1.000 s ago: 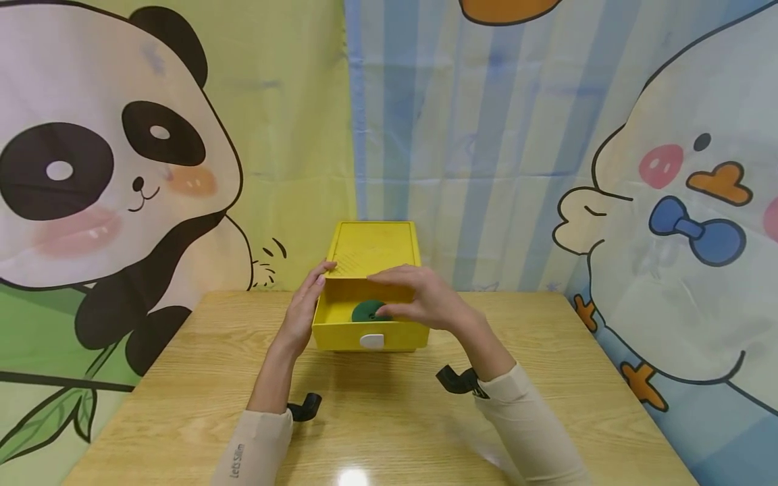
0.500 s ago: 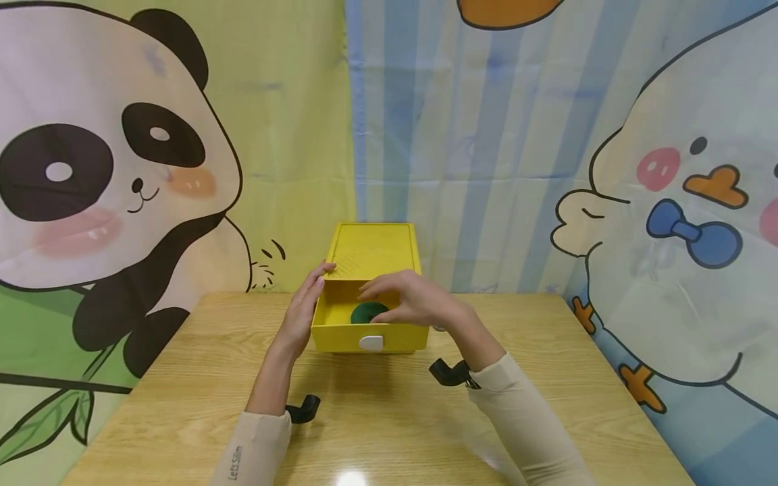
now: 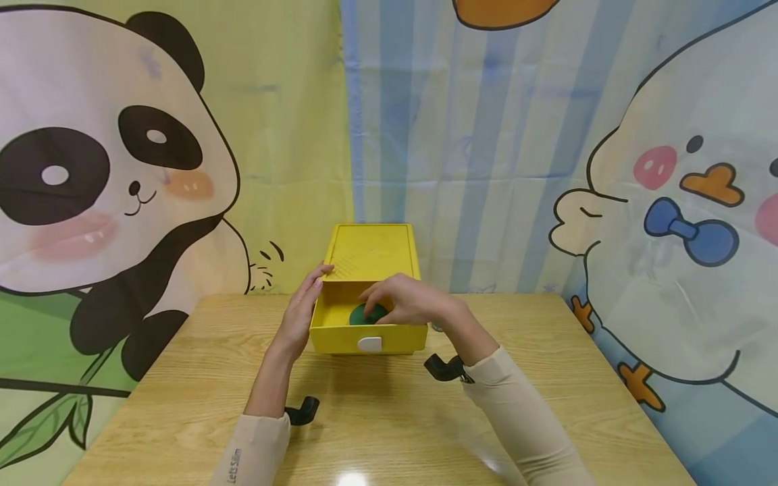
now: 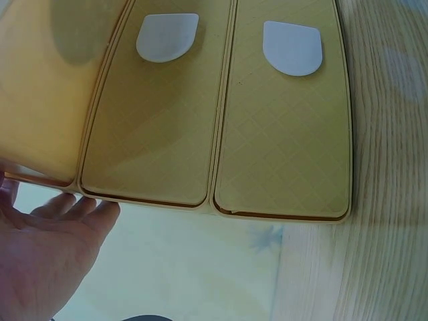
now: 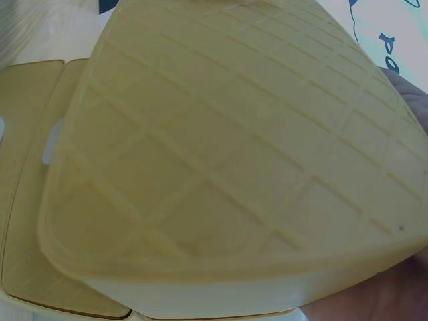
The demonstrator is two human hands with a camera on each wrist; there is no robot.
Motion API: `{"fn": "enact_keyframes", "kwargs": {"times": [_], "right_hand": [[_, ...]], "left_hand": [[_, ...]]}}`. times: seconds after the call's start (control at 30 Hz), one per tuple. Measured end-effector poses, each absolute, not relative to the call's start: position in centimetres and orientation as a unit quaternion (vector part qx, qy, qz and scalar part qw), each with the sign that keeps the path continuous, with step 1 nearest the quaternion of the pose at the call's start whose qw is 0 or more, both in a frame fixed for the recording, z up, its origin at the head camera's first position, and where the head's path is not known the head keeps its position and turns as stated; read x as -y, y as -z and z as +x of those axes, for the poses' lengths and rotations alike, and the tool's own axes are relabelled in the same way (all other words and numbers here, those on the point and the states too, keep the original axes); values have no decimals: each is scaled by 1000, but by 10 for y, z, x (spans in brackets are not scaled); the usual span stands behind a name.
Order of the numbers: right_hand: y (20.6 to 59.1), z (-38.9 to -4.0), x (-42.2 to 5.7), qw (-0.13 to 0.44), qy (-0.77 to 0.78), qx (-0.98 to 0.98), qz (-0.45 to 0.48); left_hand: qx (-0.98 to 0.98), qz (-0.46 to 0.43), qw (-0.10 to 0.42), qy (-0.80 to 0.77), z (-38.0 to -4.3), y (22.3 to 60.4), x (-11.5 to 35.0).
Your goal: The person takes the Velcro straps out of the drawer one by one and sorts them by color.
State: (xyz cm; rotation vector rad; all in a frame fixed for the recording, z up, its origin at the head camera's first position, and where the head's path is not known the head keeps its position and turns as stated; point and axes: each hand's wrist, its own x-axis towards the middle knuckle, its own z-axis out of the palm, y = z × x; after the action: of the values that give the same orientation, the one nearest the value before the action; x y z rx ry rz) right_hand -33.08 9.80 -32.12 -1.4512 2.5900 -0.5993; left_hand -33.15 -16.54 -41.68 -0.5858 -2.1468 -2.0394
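Observation:
A yellow drawer cabinet [image 3: 372,246] stands against the back curtain, its top drawer [image 3: 334,331] pulled out toward me. Inside that drawer lies a round, dark green thing [image 3: 358,314], partly covered by fingers; its kind is unclear. My right hand [image 3: 410,299] reaches in over the drawer's right side, with thumb and fingertips pinching the green thing. Along the cabinet's left side rests my left hand [image 3: 299,317], fingers fairly straight, tips at the top edge. Two closed lower drawers [image 4: 281,134] with white pulls show in the left wrist view. The right wrist view mostly shows the drawer's patterned front [image 5: 227,154].
Light wood table [image 3: 365,418] spreads before the cabinet. A small, mostly hidden object [image 3: 437,327] sits right of the cabinet behind my right wrist. Curtains with a panda [image 3: 121,182] and a white bird [image 3: 687,223] hang behind.
My right hand has moved left and deeper into the drawer, its fingers curling down onto the green thing. The left hand has stayed on the cabinet's side.

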Motion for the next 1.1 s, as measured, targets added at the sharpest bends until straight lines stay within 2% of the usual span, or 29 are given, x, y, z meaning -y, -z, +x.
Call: {"fn": "enact_keyframes", "kwargs": {"times": [0.27,0.77,1.1], "right_hand": [[320,-331,-96,80,182,-867,-457],[319,-331,-96,74,158,-862,-476],[317,-329,-110,73,234,-824,-511]], "left_hand": [[703,-195,59,681,-332,417,165],[710,-192,64,675,-333,417,165],[711,-190,63,673,-331,416,165]]}}
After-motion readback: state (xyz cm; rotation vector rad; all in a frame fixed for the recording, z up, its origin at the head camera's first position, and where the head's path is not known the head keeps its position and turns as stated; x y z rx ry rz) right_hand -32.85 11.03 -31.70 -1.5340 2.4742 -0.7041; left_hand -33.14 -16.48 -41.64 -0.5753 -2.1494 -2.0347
